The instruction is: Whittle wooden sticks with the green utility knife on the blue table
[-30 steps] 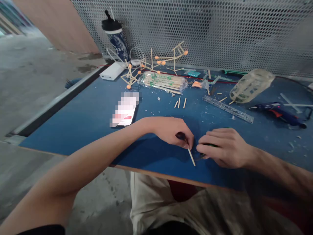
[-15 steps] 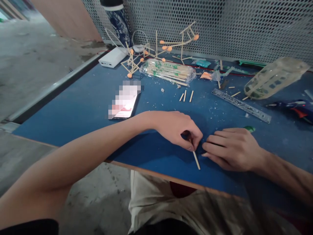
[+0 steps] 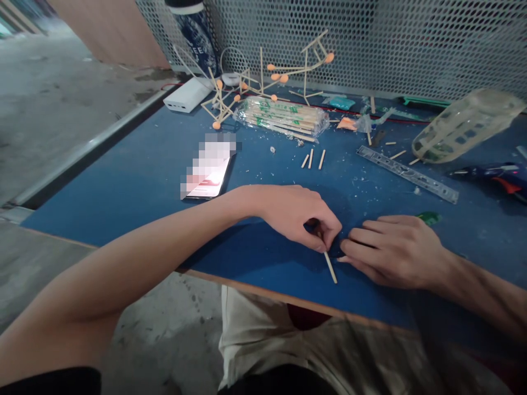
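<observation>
My left hand [image 3: 302, 219] pinches a thin wooden stick [image 3: 330, 267] between thumb and fingertips. The stick's lower end points toward the front edge of the blue table [image 3: 135, 181]. Close beside it on the right, my right hand [image 3: 393, 249] rests low over the table with its fingers curled and pressed together. What those fingers hold, if anything, is hidden. A green object [image 3: 429, 218] shows partly behind the right hand's knuckles; its kind is unclear. Beyond the hands lie three short cut sticks [image 3: 310, 158].
Behind are stick models with orange blobs [image 3: 284, 78], a plastic pack of sticks [image 3: 284, 116], a power bank [image 3: 188, 95] and a bottle [image 3: 195, 38]. A phone [image 3: 209, 170] lies left; a clear ruler [image 3: 407, 174], plastic container [image 3: 469, 126] and glue gun [image 3: 494, 176] lie right.
The green object shows slightly farther right behind my right hand. My left hand keeps its pinch on the stick, almost still. The view has shifted slightly.
</observation>
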Demonstrator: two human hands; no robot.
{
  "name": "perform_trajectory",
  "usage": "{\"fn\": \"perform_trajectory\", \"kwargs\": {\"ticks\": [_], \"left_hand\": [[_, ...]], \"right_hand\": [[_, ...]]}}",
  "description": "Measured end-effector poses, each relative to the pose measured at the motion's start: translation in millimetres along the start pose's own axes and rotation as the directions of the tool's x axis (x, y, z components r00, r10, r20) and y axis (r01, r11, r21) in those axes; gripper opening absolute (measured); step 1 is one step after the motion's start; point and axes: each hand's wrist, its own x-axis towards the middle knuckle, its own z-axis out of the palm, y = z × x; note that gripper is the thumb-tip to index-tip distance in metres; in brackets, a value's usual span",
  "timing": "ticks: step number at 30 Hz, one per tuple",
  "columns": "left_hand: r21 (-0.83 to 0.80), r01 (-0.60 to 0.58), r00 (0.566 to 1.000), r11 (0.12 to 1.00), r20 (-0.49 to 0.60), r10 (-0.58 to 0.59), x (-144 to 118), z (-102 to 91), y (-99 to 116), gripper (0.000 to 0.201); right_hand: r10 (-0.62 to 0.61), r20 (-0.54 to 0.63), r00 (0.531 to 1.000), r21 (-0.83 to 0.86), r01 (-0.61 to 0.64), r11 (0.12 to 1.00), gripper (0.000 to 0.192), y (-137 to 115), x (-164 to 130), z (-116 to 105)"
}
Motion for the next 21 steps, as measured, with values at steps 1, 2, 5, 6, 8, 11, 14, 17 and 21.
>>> {"fn": "perform_trajectory", "kwargs": {"ticks": [1,2,5,6,8,11,14,17,21], "left_hand": [[-0.001,0.002,1.0,1.0,-0.001,-0.002,0.0,0.1,0.0,0.009],[-0.001,0.003,1.0,1.0,-0.002,-0.003,0.0,0.2,-0.1,0.009],[0.007,0.005,1.0,1.0,-0.006,-0.005,0.3,0.8,-0.4,0.008],[0.008,0.003,1.0,1.0,-0.006,-0.003,0.4,1.0,-0.6,0.008],[0.003,-0.006,1.0,1.0,-0.005,0.006,0.9,1.4,-1.0,0.008],[-0.003,-0.013,1.0,1.0,-0.006,0.013,1.7,1.6,-1.4,0.009],[0.005,-0.016,1.0,1.0,-0.008,0.016,2.6,1.4,-0.9,0.009],[0.02,-0.016,1.0,1.0,-0.008,0.016,3.2,0.8,0.4,0.009],[0.017,-0.005,1.0,1.0,-0.009,0.005,3.0,0.2,2.1,0.009]], "right_hand": [[0.0,-0.001,1.0,-0.001,0.0,1.0,0.02,0.0,0.2,0.1],[-0.002,-0.002,1.0,-0.002,0.002,1.0,0.021,0.1,0.2,0.1],[-0.005,0.013,1.0,-0.003,0.005,1.0,0.021,0.0,-0.9,0.4],[-0.006,0.02,1.0,-0.004,0.006,1.0,0.021,-0.1,-1.5,0.4],[-0.007,0.031,0.999,-0.005,0.007,1.0,0.021,-0.5,-2.4,0.1],[0.0,0.041,0.999,-0.006,0.0,1.0,0.02,-1.9,-2.1,-1.4],[0.006,0.057,0.998,0.004,-0.006,1.0,0.02,-3.8,-0.7,-3.7],[0.012,0.073,0.997,0.004,-0.013,1.0,0.019,-6.0,-0.7,-5.2],[0.033,0.058,0.998,-0.031,-0.031,0.999,0.015,-9.7,-1.9,-5.2]]}}
